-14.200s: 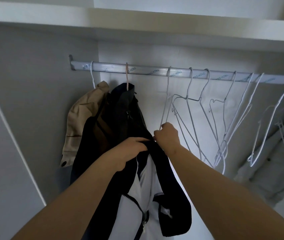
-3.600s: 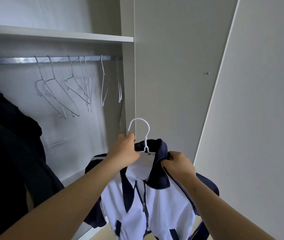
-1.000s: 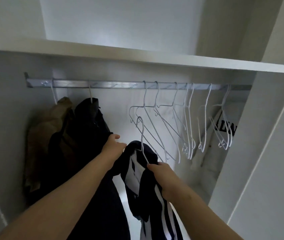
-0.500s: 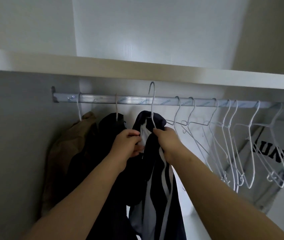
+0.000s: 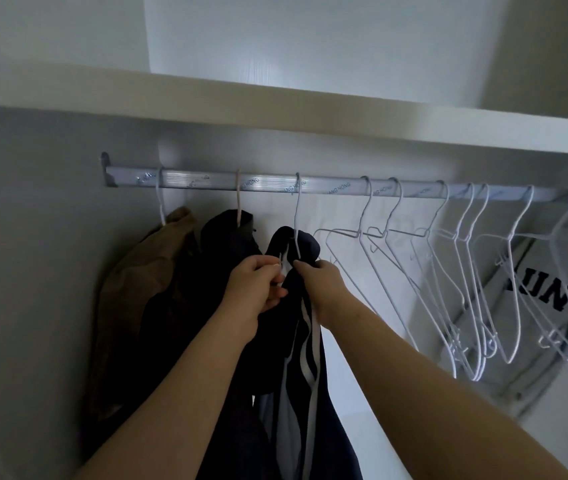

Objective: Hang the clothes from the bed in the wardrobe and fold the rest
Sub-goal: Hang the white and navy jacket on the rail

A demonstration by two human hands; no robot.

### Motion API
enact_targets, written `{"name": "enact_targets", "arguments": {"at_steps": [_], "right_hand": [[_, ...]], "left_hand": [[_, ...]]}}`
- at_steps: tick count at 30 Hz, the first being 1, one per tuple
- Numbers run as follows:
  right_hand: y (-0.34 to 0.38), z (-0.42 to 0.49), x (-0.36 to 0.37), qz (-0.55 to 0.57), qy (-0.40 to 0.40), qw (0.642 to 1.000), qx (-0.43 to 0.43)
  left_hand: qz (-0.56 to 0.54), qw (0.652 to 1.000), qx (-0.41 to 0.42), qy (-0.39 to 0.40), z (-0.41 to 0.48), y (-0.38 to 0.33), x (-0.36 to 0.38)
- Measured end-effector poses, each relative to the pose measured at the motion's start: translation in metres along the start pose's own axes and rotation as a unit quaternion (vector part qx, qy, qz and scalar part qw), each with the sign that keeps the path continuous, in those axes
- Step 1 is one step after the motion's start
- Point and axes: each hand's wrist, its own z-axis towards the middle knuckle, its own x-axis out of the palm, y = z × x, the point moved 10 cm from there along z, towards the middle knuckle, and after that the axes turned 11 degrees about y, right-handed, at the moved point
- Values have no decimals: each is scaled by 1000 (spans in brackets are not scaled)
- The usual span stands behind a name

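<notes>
Our navy-and-white jacket [image 5: 306, 375] hangs straight down, collar up, hooked toward the left end of the rail [image 5: 202, 181]. A black jacket [image 5: 227, 237] touches its left; bare rail opens rightward before the empty hangers [image 5: 384, 233]. Our left hand [image 5: 258, 289] and right hand [image 5: 320, 285] pinch its collar.

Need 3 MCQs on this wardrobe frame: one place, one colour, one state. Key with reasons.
1. The navy-and-white jacket hangs on the rail: A left of the tan jacket; B just right of the black jacket; C at the far right end.
2. Letters on the grey garment: A black; B red; C yellow.
3. The navy-and-white jacket's hanger hook is: A over the rail; B held below the rail; C held above the rail.
Key: 1 B, tan and black hang to its left. 2 A, dark print on grey. 3 A, it loops the rail while the left hand and right hand hold the collar.
</notes>
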Motion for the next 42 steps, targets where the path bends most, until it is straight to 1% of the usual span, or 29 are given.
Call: {"name": "enact_targets", "arguments": {"at_steps": [5, 9, 13, 17, 20, 21, 23, 25, 28, 32, 33, 35, 37, 38, 40, 42], "right_hand": [[-24, -28, -16, 13, -22, 1000, 4], [-51, -62, -32, 72, -35, 996, 25], [-72, -113, -74, 80, -93, 992, 32], [-92, -185, -131, 87, -160, 983, 27], [-124, -266, -182, 115, -237, 964, 39], [-139, -307, -201, 124, -271, 953, 47], [-166, -362, -220, 144, -305, 938, 74], [-196, -440, -242, 169, -360, 912, 97], [-241, -565, -267, 197, -442, 866, 127], [-288, -724, -276, 241, -536, 796, 142], [-299, -771, -275, 248, -567, 772, 146], [-316, -837, -271, 265, -606, 734, 154], [-334, -922, -261, 284, -663, 675, 155], [-339, -946, -257, 292, -677, 657, 157], [-355, -1014, -241, 312, -721, 601, 148], [-368, -1065, -223, 330, -745, 560, 151]], "left_hand": [[20, 1000, 21, 12, -16, -2, 19], [56, 996, 51, 41, -36, -10, 51], [94, 988, 60, 102, -68, -7, 108], [103, 979, 35, 172, -111, 20, 176], [101, 966, -4, 239, -162, 58, 236], [105, 957, -22, 268, -191, 74, 263], [108, 946, -40, 303, -230, 101, 294], [128, 923, -64, 358, -287, 133, 337], [158, 877, -102, 443, -392, 183, 395], [192, 800, -138, 551, -539, 235, 454], [200, 773, -145, 584, -584, 245, 470], [208, 735, -163, 624, -647, 260, 488], [224, 679, -168, 678, -730, 270, 508], [228, 664, -171, 691, -752, 273, 513], [241, 615, -166, 732, -821, 282, 526], [256, 574, -163, 761, -875, 291, 534]]}}
